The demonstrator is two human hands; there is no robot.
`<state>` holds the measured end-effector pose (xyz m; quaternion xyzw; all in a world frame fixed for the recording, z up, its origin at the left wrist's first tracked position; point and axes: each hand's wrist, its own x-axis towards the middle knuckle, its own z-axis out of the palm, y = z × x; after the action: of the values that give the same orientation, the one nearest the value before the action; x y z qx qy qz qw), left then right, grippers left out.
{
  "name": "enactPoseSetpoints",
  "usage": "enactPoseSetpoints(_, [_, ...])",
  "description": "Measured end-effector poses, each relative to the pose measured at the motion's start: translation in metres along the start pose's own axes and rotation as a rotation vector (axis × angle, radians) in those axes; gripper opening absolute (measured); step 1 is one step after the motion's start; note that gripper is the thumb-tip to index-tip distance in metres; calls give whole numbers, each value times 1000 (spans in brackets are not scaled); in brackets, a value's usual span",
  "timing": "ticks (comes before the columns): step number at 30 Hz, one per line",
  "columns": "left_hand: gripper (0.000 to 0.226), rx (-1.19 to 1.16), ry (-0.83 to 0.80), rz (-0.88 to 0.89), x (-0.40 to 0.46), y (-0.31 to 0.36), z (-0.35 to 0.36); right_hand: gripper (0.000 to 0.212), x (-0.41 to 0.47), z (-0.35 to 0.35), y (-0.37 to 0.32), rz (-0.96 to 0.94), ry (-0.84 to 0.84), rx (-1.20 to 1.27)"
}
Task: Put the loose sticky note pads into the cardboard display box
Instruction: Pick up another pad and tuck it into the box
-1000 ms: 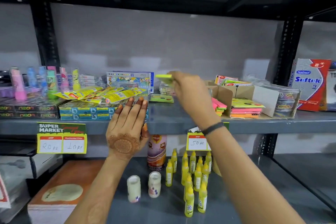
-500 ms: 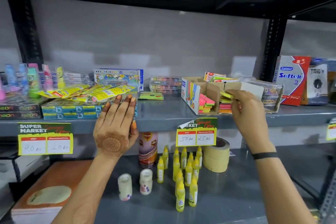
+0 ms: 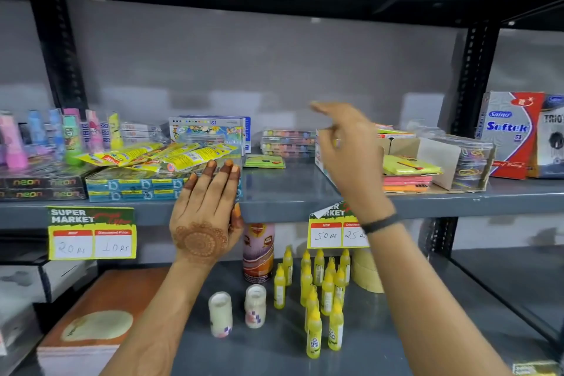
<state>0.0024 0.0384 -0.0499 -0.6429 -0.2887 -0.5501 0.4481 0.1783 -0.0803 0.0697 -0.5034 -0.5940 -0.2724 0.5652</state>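
The cardboard display box [image 3: 439, 152] stands on the upper shelf at the right, holding stacked sticky note pads [image 3: 409, 175] in yellow-green, pink and orange. One loose green sticky note pad [image 3: 265, 161] lies flat on the shelf between the two hands. My right hand [image 3: 345, 146] hovers in front of the box's left side, blurred, fingers spread toward the left, holding nothing. My left hand [image 3: 207, 210] is flat and open with fingers together, resting against the shelf's front edge by the blue packs.
Blue boxes [image 3: 134, 188] topped with yellow packets, neon boxes and coloured bottles fill the shelf's left. Crayon boxes [image 3: 288, 142] sit behind the loose pad. A Softek pack [image 3: 509, 134] stands far right. Below are yellow glue bottles [image 3: 317, 290], two small jars, a can and tape rolls.
My right hand carried a yellow-green pad right into the display box, let it go, and has swung back left with nothing in it. My left hand stayed put.
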Motion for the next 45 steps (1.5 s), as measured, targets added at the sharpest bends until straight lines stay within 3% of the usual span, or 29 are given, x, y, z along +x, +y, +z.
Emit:
enactPoseSetpoints(7, [52, 35, -12, 22, -2, -3, 1, 27, 27, 124, 8, 53, -790, -199])
enactPoseSetpoints(10, [52, 28, -19, 23, -1, -3, 1, 32, 31, 148, 23, 106, -1018, -300])
enactPoseSetpoints(13, [51, 24, -22, 22, 0, -3, 1, 34, 31, 153, 31, 97, -1113, -359])
enactPoseSetpoints(20, [50, 18, -26, 6, -1, -2, 0, 42, -8, 66, 2, 59, -1017, -200])
enactPoseSetpoints(22, [49, 15, -29, 7, -1, -2, 1, 47, -29, 37, -5, -24, -921, -203])
enactPoseSetpoints(28, [50, 3, -46, 6, 0, -2, -1, 36, -59, 22, -1, -263, -589, -263])
enactPoseSetpoints(34, [49, -12, -32, 9, 1, -1, -3, 30, -46, -26, 0, -227, -137, -108])
enactPoseSetpoints(37, [49, -12, -31, 15, 2, -1, -4, 35, -29, -52, 20, -158, -2, -122])
enactPoseSetpoints(41, [50, -14, -55, 10, 2, -1, -5, 26, -20, -67, 78, 1, -5, -361])
enactPoseSetpoints(45, [50, -24, -63, 7, 2, -1, -5, 26, -24, -66, 120, 112, -272, -361])
